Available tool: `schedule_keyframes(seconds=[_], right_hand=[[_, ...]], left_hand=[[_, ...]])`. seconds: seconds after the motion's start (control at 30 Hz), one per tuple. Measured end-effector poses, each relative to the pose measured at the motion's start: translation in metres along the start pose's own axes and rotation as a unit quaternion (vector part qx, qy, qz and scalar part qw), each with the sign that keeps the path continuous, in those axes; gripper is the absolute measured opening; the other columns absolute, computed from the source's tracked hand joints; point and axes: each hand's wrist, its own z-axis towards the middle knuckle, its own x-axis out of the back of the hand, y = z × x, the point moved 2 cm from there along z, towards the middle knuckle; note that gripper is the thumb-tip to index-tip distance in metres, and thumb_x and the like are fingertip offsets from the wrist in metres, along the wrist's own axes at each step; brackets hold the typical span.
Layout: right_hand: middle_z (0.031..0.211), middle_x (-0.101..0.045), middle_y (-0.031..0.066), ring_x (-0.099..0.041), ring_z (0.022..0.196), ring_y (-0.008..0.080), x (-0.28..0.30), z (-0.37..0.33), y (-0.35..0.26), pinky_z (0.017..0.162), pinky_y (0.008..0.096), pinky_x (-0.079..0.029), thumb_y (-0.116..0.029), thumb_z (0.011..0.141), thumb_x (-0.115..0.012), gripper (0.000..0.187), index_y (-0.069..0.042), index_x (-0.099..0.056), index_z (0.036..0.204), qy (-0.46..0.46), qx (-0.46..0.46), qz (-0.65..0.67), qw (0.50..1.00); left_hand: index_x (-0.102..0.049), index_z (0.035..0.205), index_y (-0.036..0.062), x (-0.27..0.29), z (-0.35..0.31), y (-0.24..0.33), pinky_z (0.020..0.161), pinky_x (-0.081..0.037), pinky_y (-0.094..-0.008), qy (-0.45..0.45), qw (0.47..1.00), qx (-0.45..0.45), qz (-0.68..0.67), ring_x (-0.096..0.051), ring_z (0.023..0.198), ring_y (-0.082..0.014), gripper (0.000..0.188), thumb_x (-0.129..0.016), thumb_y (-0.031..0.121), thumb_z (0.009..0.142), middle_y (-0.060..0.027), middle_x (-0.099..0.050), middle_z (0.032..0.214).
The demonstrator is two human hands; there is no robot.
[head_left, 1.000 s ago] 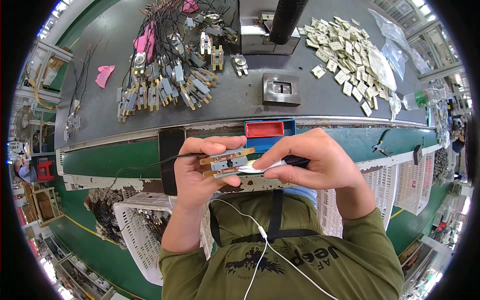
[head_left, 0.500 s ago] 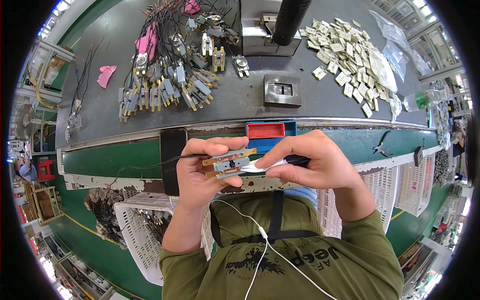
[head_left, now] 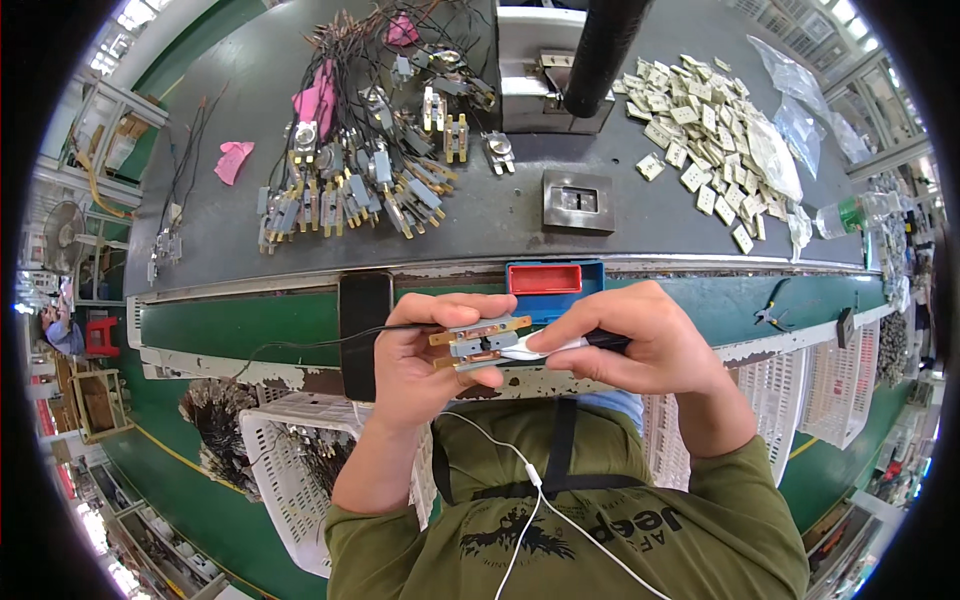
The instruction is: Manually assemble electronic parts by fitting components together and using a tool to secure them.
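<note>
My left hand [head_left: 408, 372] is closed on a grey electrical connector [head_left: 475, 347] with brass-coloured terminal strips, gripping it by its top and bottom edges. A thin black wire [head_left: 330, 343] runs off leftward from that hand. In my right hand [head_left: 655, 340] is a slim tool with a white front part and a dark handle [head_left: 607, 341], pinched between thumb and forefinger. Its white end reaches the right side of the connector; whether the tip touches is too small to tell. Behind my hands, a red tray [head_left: 545, 279] sits in a blue one [head_left: 597, 270].
On the dark bench lie several wired grey connectors [head_left: 385, 170], a slotted metal block [head_left: 578, 202] and a heap of cream-coloured pieces [head_left: 700, 120]. A press [head_left: 520, 70] stands at the back. Pliers [head_left: 772, 306] and a phone-like black slab [head_left: 366, 335] lie nearer. White baskets [head_left: 255, 440] flank me.
The whole view has shifted, so the bench and both hands appear slightly lower and further right. Both hands keep their holds, and the tool stays at the connector's right side.
</note>
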Motion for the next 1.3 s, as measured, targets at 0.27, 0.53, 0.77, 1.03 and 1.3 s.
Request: schedule_keyframes(seconds=[0.27,0.53,0.77,1.03,1.3], right_hand=[[0.073,-0.066,0.0084,-0.061,0.058,0.0119,0.001,0.002,0.006,0.050,0.0228,-0.046,-0.002,0.074,-0.068,0.013,0.000,-0.066,0.087,-0.032,-0.048,0.005,0.998],[0.057,-0.050,0.0003,-0.035,0.040,0.0019,0.003,-0.026,0.048,0.038,0.0151,-0.023,-0.016,0.089,-0.056,0.018,-0.001,-0.055,0.098,0.148,-0.138,0.035,0.979],[0.060,-0.053,0.0019,-0.039,0.044,0.0030,-0.004,-0.019,0.060,0.040,0.0155,-0.027,-0.013,0.088,-0.057,0.016,-0.001,-0.056,0.098,0.130,-0.166,0.066,0.975],[0.058,-0.050,0.0001,-0.035,0.041,0.0020,-0.011,-0.021,0.060,0.038,0.0152,-0.024,-0.017,0.091,-0.055,0.018,-0.002,-0.055,0.101,0.139,-0.154,0.041,0.978],[0.064,-0.056,-0.0002,-0.047,0.049,0.0025,-0.008,-0.023,0.048,0.043,0.0160,-0.035,-0.008,0.085,-0.057,0.016,-0.003,-0.059,0.100,0.169,-0.167,-0.025,0.971]], left_hand=[[-0.050,0.102,0.0020,0.029,-0.028,0.042,0.082,-0.051,-0.0361,0.056,0.985,-0.032,0.161,-0.060,0.099,-0.0269,0.052,-0.082,0.003,0.061,-0.0228,-0.060,0.105],[-0.052,0.110,-0.0017,0.250,-0.266,0.168,0.082,-0.046,-0.0312,0.628,0.730,-0.106,0.247,-0.056,0.094,-0.0163,0.036,-0.061,0.025,0.088,-0.0082,-0.059,0.104],[-0.054,0.101,0.0013,0.227,-0.412,-0.008,0.081,-0.049,-0.0269,0.733,0.664,0.053,-0.134,-0.057,0.090,-0.0217,0.030,-0.067,0.020,0.083,-0.0090,-0.058,0.092],[-0.053,0.106,-0.0048,0.257,-0.407,-0.053,0.093,-0.045,-0.0309,0.695,0.693,0.085,-0.173,-0.054,0.106,-0.0267,0.044,-0.064,0.032,0.084,-0.0137,-0.057,0.109],[-0.059,0.090,0.0071,0.235,-0.328,0.037,0.064,-0.041,-0.0281,0.706,0.556,0.098,0.427,-0.048,0.071,-0.0166,0.037,-0.040,0.038,0.094,-0.0053,-0.051,0.074]])
